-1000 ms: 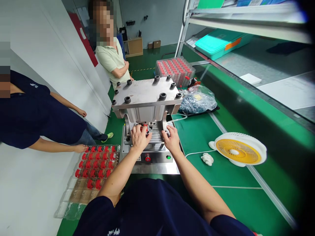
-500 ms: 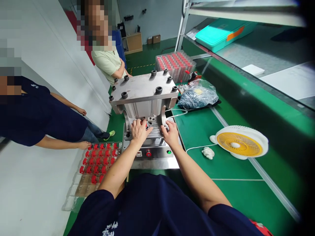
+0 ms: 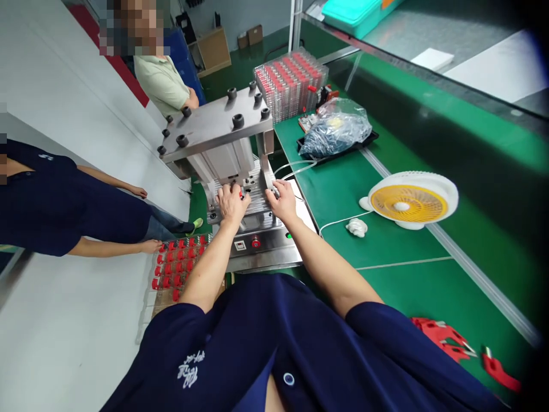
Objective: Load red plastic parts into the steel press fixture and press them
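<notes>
A metal press (image 3: 218,129) with a thick bolted top plate stands before me. My left hand (image 3: 232,203) reaches under the plate, fingers bent over a small red part (image 3: 242,195) on the ribbed base. Most of that part is hidden by the hand, so its kind does not show. At the press's right upright (image 3: 265,157), my right hand (image 3: 283,201) rests near the foot, thumb and fingers apart, with nothing visible in it. A red button (image 3: 256,242) and a partly covered green button (image 3: 289,236) sit on the front panel.
Clear trays of red parts (image 3: 178,266) lie at left, touched by a co-worker's hand (image 3: 151,246). Another person (image 3: 160,83) stands behind the press. To the right are a fan (image 3: 412,197), crumpled white material (image 3: 357,227), a bagged bundle (image 3: 337,134), stacked trays (image 3: 289,83) and red-handled tools (image 3: 444,337).
The view has tilted down and turned, so the press appears higher and further left. Red-handled tools now show at lower right. Both hands stay at the press base; the right fingers look more bent.
</notes>
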